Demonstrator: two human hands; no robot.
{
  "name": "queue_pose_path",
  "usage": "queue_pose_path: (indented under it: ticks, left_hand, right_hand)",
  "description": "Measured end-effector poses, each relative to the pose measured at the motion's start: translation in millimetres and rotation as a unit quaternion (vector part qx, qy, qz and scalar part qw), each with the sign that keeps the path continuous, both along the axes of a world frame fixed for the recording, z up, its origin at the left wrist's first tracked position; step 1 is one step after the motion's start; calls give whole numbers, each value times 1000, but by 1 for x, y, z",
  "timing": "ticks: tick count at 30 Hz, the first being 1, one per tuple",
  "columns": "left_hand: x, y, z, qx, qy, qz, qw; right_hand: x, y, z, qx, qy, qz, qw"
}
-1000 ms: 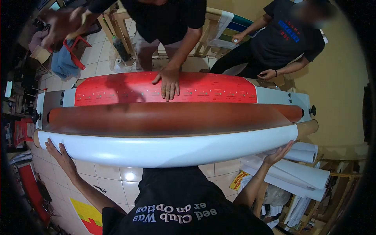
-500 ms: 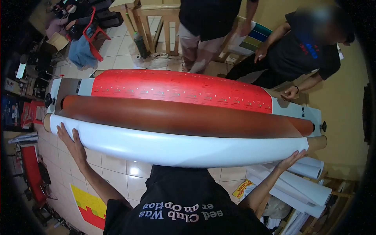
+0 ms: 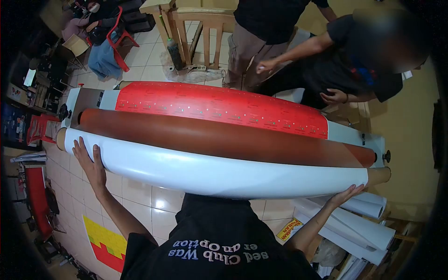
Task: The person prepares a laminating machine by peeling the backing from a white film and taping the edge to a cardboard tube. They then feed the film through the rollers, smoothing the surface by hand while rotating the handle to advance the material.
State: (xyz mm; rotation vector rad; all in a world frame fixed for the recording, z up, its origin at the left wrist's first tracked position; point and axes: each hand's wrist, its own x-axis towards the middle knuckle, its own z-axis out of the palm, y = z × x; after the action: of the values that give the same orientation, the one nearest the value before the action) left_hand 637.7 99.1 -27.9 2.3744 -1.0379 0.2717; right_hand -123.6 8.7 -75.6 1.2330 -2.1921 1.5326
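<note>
A long white roll [image 3: 214,173] lies across the front of a roller machine, with its brown cardboard core [image 3: 379,175] showing at both ends. My left hand [image 3: 94,167] rests against the roll near its left end, fingers spread and stretched out. Under the right end, my right hand [image 3: 343,197] touches the roll with its fingers stretched along the lower edge. Just behind the white roll is a reddish-brown roller [image 3: 224,139]. Beyond it, a red printed sheet [image 3: 219,104] curves over the back of the machine.
Two people in dark shirts [image 3: 273,21] stand behind the machine; the nearer one has a hand [image 3: 267,66] stretched out to the left. Black knobs [image 3: 387,156] stick out at the machine's ends. More white rolls [image 3: 354,231] lie at lower right. A yellow-and-red sheet [image 3: 105,240] is on the floor.
The person at back right has swung an arm out to the left, away from the machine's right end. The view has shifted slightly; both my hands stay on the white roll.
</note>
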Motion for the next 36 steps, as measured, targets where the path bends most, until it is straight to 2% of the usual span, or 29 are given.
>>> queue_pose_path:
  ticks: [11, 16, 19, 21, 22, 23, 25, 33, 36]
  left_hand:
    - [-3, 2, 4, 1, 7, -15, 1000]
    - [7, 8, -8, -10, 3, -18, 1000]
    - [5, 7, -10, -31, 12, -12, 999]
    - [-4, 5, -4, -25, 19, -5, 999]
    - [-8, 5, 0, -26, 25, 1, 999]
    - [-11, 3, 3, -28, 35, 3, 999]
    - [-15, 3, 7, -33, 44, 16, 998]
    - [-16, 5, -2, -72, 23, -9, 997]
    - [-19, 4, -2, -67, 27, 8, 997]
  right_hand:
    - [-1, 0, -4, -19, -22, 14, 999]
    - [-15, -3, -11, -29, -2, 10, 1000]
    - [-23, -7, -17, -84, 1, 29, 996]
    - [-32, -5, -22, -65, 11, 34, 997]
    - [-45, -2, -24, -11, 85, 6, 996]
    - [-13, -7, -9, -32, 29, 6, 999]
    - [10, -6, 6, -11, 20, -10, 1000]
    - [5, -6, 1, -24, 7, 5, 1000]
    - [7, -6, 2, 4, 29, -20, 999]
